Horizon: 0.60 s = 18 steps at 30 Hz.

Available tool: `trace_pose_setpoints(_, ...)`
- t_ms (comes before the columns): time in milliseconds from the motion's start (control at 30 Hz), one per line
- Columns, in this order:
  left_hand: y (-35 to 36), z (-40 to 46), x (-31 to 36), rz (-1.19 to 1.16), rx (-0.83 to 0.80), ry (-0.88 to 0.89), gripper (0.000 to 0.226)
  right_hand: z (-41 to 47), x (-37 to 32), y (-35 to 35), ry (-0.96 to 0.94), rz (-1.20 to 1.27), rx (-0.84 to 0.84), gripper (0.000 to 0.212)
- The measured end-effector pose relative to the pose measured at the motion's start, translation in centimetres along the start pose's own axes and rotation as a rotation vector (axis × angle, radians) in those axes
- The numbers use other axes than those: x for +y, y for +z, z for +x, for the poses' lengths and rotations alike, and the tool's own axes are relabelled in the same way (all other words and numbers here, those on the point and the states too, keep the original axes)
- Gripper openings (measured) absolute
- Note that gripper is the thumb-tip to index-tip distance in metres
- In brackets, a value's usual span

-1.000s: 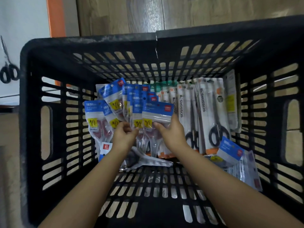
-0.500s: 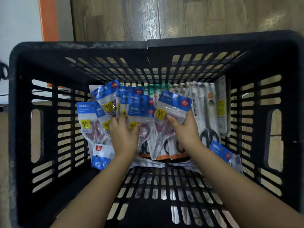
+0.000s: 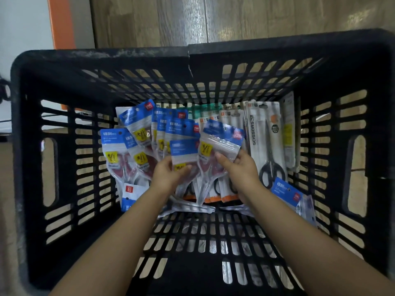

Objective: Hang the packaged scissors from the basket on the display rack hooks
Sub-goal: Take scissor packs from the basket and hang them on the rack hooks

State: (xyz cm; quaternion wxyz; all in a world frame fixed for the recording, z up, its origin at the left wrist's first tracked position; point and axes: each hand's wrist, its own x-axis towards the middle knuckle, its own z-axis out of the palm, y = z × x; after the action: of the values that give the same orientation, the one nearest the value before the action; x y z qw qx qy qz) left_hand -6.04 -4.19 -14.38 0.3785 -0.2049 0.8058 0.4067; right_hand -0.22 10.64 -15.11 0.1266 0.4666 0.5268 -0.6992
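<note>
A black slotted basket (image 3: 100, 60) fills the view from above. Several blue-headed scissor packs (image 3: 136, 133) lie fanned against its far wall, with white carded black-handled scissors (image 3: 265, 142) to their right. My left hand (image 3: 168, 176) pinches one blue-headed pack (image 3: 183, 150) lifted slightly off the pile. My right hand (image 3: 239, 167) grips another blue-headed pack (image 3: 220, 139), tilted to the right, thumb on its clear front. The display rack hooks are out of view.
One more blue pack (image 3: 288, 193) leans at the basket's right wall and another (image 3: 130, 193) lies low on the left. Wooden floor (image 3: 235, 18) lies beyond the basket. An orange-edged white panel (image 3: 57, 20) stands at the upper left.
Both hands have lifted their packs a little out of the pile. The right hand's pack has come up and tilted rightward; the left hand now pinches a single pack instead of resting on the pile.
</note>
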Motion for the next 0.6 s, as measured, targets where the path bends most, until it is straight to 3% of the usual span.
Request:
trace_pose_setpoints(100, -0.1, -1.0, 0.2, -0.034, 0.012, 0.024, 0.024, -0.9, -0.4, 0.1, 0.0, -0.008, 0.028, 0.011)
trace_pose_setpoints(300, -3.1, -4.6, 4.6, -0.184, 0.168, 0.094, 0.004, -5.2, -4.7, 0.4, -0.006, 0.008, 0.037, 0.008)
trace_pose_setpoints(533, -11.2, -13.9, 13.5, -0.263, 0.266, 0.242, 0.013, -15.0, -17.4, 2.7, -0.173, -0.021, -0.092, 0.007)
trace_pose_setpoints(600, -14.4, -18.0, 16.6, -0.343, 0.289, 0.277, 0.004, -18.6, -22.0, 4.0, -0.233, -0.028, -0.138, 0.007)
